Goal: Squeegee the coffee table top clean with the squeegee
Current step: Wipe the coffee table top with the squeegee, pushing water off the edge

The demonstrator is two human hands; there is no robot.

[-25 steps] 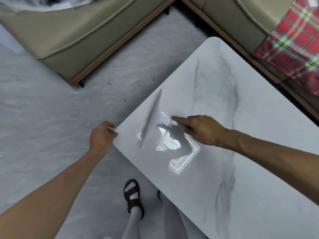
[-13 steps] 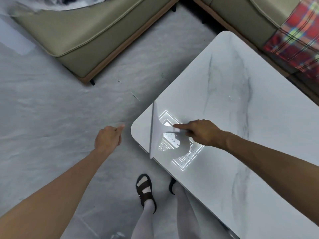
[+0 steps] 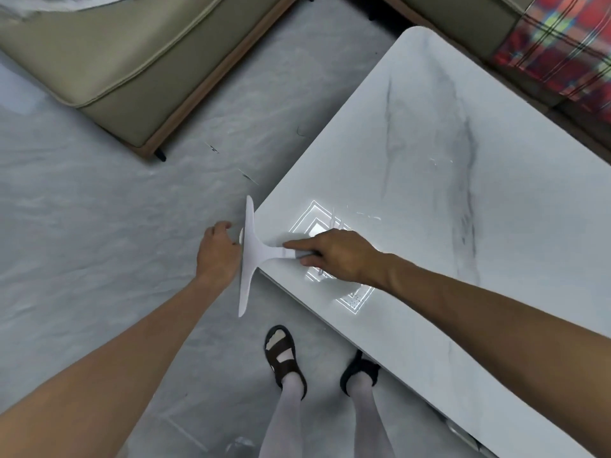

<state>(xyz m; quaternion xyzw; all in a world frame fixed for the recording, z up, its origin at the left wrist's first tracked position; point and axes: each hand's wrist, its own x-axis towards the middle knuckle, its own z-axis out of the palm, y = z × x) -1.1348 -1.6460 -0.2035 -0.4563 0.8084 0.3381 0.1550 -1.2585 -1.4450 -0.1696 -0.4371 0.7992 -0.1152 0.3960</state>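
While the right hand [image 3: 334, 256] grips its handle, the white squeegee [image 3: 253, 256] sits at the near-left corner of the coffee table [image 3: 429, 160].
Its blade overhangs the table edge above the floor; the left hand [image 3: 216, 256], loosely cupped, waits just left of the blade, holding nothing.

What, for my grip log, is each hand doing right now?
Left hand: open, loosely curled, holding nothing.
Right hand: gripping the squeegee by its handle.

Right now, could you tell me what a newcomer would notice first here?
The right hand grips a white squeegee, its blade overhanging the near corner of the marble coffee table. The left hand hangs beside the blade, over the floor. A red plaid blanket lies at top right.
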